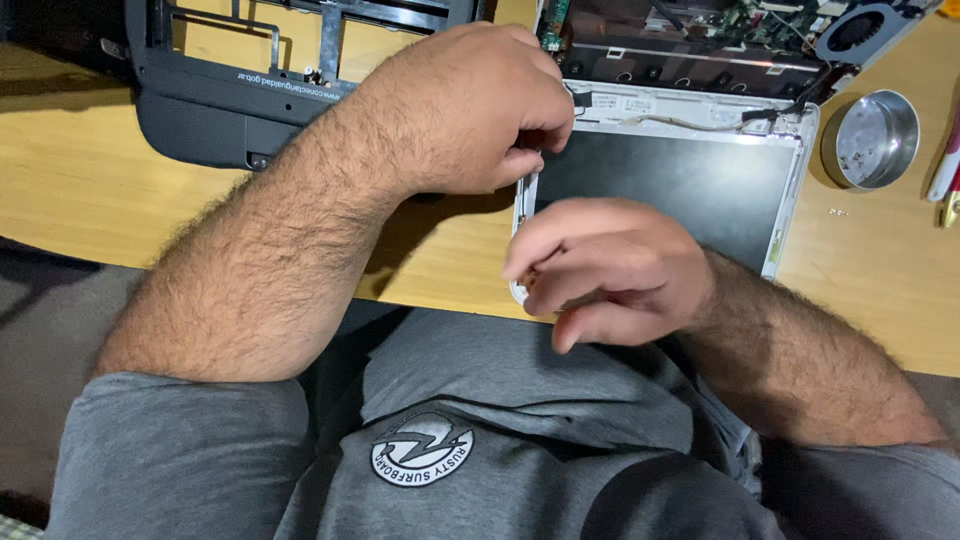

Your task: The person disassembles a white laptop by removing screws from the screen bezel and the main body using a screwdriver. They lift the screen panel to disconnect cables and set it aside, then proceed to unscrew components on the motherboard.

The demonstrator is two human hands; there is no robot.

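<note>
A dismantled laptop lies on the wooden table (70, 180). Its dark screen panel (670, 190) sits in a white lid frame (795, 185), hinged to the open base with exposed circuit board (700, 35). My left hand (465, 105) is curled at the frame's upper left corner, fingers pinched on something small that I cannot make out. My right hand (600, 265) rests over the frame's lower left corner, fingers bent and touching the edge. What, if anything, it holds is hidden.
A black plastic laptop bezel (215, 100) lies at the back left. A small round metal dish (875, 140) stands at the right, with a loose screw (838, 212) beside it and pen-like tools (948, 170) at the edge. A cooling fan (860, 30) shows top right.
</note>
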